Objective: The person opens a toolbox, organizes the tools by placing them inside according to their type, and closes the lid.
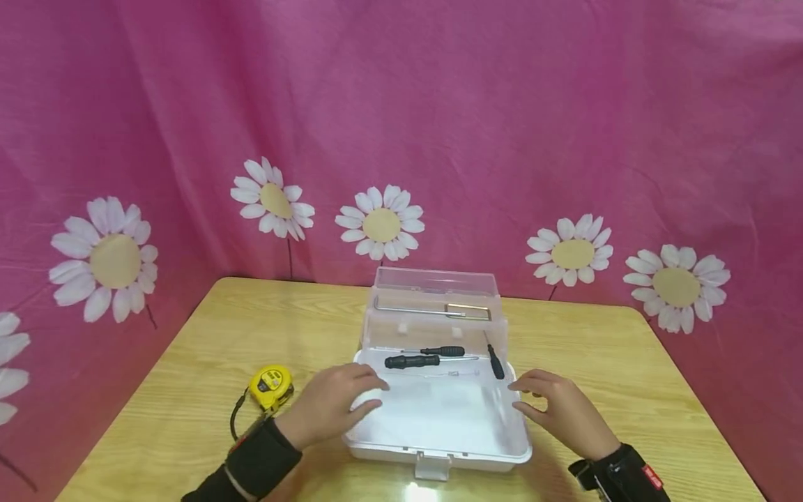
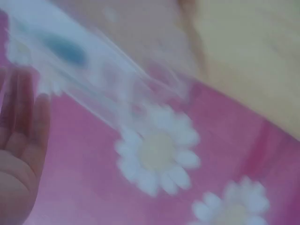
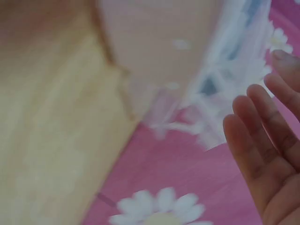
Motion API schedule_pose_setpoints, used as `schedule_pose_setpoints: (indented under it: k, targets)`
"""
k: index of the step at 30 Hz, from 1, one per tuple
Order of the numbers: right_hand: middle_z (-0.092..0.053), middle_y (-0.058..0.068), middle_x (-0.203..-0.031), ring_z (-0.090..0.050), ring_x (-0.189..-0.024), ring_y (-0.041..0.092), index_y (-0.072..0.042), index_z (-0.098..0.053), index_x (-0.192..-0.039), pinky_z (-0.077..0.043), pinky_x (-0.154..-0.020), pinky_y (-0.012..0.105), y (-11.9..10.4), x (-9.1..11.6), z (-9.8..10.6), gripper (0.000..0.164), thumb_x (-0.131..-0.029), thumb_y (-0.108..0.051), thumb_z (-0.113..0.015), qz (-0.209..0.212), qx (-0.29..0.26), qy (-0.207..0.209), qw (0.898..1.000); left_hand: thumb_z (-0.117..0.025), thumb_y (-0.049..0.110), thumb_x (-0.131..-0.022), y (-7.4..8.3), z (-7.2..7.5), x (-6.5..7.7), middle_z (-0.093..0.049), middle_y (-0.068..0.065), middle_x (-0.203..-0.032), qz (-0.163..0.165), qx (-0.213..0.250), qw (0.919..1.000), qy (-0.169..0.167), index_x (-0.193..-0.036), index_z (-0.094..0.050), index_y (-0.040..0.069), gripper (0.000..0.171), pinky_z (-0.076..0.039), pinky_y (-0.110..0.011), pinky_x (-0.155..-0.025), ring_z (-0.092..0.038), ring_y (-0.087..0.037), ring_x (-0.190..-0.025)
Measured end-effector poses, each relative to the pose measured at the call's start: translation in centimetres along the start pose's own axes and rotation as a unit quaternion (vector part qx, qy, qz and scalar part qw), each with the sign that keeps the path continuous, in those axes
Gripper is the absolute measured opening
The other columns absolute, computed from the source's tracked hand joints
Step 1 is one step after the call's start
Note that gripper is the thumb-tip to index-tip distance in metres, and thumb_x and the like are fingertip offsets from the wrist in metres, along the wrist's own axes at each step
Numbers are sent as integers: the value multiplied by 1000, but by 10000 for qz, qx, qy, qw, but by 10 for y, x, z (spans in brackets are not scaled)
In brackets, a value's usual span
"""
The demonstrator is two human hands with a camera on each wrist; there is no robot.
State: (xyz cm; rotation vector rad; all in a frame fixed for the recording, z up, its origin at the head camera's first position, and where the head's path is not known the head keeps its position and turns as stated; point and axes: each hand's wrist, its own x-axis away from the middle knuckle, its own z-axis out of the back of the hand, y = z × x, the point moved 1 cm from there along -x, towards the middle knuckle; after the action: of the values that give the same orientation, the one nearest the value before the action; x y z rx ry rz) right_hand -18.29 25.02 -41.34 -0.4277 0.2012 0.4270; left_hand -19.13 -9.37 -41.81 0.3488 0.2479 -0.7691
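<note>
A white storage box (image 1: pixel 448 418) with a hinged clear lid (image 1: pixel 433 279) stands open on the table. In it lie a thick black-handled screwdriver (image 1: pixel 412 362), another black-handled screwdriver (image 1: pixel 443 351) behind it, and a small screwdriver (image 1: pixel 495 364) at the right. Thin bent metal rods (image 1: pixel 433 312) show against the lid. My left hand (image 1: pixel 335 404) is at the box's left rim with thumb and fingers apart, holding nothing. At the right rim, my right hand (image 1: pixel 561 411) also holds nothing, its fingers loosely bent. The head view does not settle whether either hand touches the rim.
A yellow tape measure (image 1: pixel 271 388) with a black strap rests on the wooden table (image 1: pixel 301 314), left of the box. A white latch (image 1: pixel 433 466) hangs at the box's front. Behind the table hangs a pink cloth (image 1: pixel 439 125) with daisies. Both wrist views are blurred.
</note>
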Motion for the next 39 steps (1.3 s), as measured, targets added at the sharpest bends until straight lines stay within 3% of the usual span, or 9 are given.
schedule_pose_setpoints:
  k: [5,8,13,18,24,28,31,34,39]
  targets:
    - [-67,-5,-92,-63,-85,13,-14,-72,-90,-55,-67,25,17,12,-18,22,-70,-8,-80,-208,-273,412,9986,-74,21,-81,-46,16,14,-66,-1,-100,997,-537,9922,518,-104,-69,16,24,-55,-32,-75,-63,-17,-93]
    - [-66,-4,-96,-63,-87,14,-15,-71,-93,-54,-68,23,18,15,-26,22,-73,-10,-79,-563,-505,272,9968,-75,17,-80,-75,16,30,-63,-8,-105,1586,-656,9836,557,-110,-67,11,32,-54,-37,-74,-61,-24,-95]
    - [-62,1,-107,-61,-91,15,-16,-69,-102,-56,-71,23,12,20,-34,26,-77,-14,-76,-1193,-715,-185,9901,-71,16,-83,-107,12,61,-54,-20,-117,2430,-452,9689,118,-119,-61,5,39,-51,-42,-74,-55,-34,-102]
    - [-58,1,-114,-59,-95,15,-19,-72,-94,-56,-73,25,11,31,-38,20,-75,-17,-77,-806,-572,-87,9951,-69,21,-85,-119,7,80,-53,-19,-118,2955,-56,9529,-682,-123,-58,3,43,-52,-44,-77,-57,-33,-101]
    - [-50,-3,-131,-50,-112,20,-38,-69,-91,-54,-85,43,8,48,-31,25,-72,-52,-74,-226,-276,-386,9986,-75,26,-78,-115,0,80,-56,-15,-113,2975,568,9457,-1178,-128,-55,7,57,-52,-42,-79,-59,-25,-95]
    - [-58,-8,-121,-55,-107,16,-37,-68,-96,-56,-83,39,8,53,-29,25,-74,-48,-73,486,-459,-710,9952,-81,21,-71,-115,-3,75,-55,-10,-107,2861,721,9474,-1245,-126,-57,10,61,-50,-37,-77,-56,-19,-90]
    - [-63,-8,-112,-59,-98,12,-34,-68,-100,-56,-83,36,7,50,-31,21,-81,-41,-70,421,-782,-1426,9858,-83,19,-68,-118,-5,73,-57,-8,-103,2868,636,9481,-1216,-122,-60,10,59,-50,-37,-78,-55,-17,-88]
    - [-63,-7,-109,-58,-92,10,-31,-70,-98,-55,-84,37,7,46,-32,15,-84,-35,-68,-67,-906,-1996,9757,-84,19,-67,-120,-5,73,-59,-6,-100,2791,506,9520,-1148,-120,-62,9,59,-50,-36,-77,-55,-15,-86]
    - [-63,-5,-106,-58,-88,12,-29,-72,-93,-55,-83,38,8,45,-33,11,-82,-28,-71,-250,-870,-2089,9737,-86,20,-65,-122,-6,74,-61,-7,-101,2716,334,9552,-1131,-122,-60,8,64,-50,-36,-79,-57,-16,-88]
